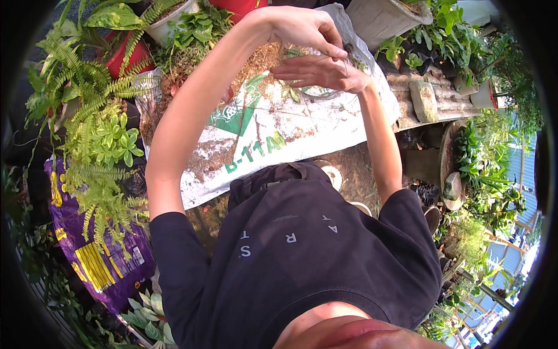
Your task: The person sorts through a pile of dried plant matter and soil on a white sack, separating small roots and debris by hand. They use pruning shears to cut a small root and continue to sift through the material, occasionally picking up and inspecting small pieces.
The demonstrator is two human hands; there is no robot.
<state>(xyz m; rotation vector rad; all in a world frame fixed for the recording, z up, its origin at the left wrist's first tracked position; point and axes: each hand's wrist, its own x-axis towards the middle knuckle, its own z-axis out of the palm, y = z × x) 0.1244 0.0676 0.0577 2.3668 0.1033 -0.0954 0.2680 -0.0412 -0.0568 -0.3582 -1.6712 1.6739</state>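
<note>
My left hand reaches in from the left, its thumb and fingers pinched together on a thin dark strand. A small dark clump shows by those fingertips; what it is I cannot tell. Just below, my right hand has its fingers stretched to the left, and the strand passes close to its thumb side. Under both hands lies a white woven sack with green print. Brown dry fibrous material is spread over its far part, and loose crumbs are scattered across it. A coil of thin wire or cord lies beneath the right hand.
Ferns and a purple printed bag are on the left. A white pot and a large grey-white pot stand beyond the sack. To the right are a stone block on corrugated sheeting and more potted plants.
</note>
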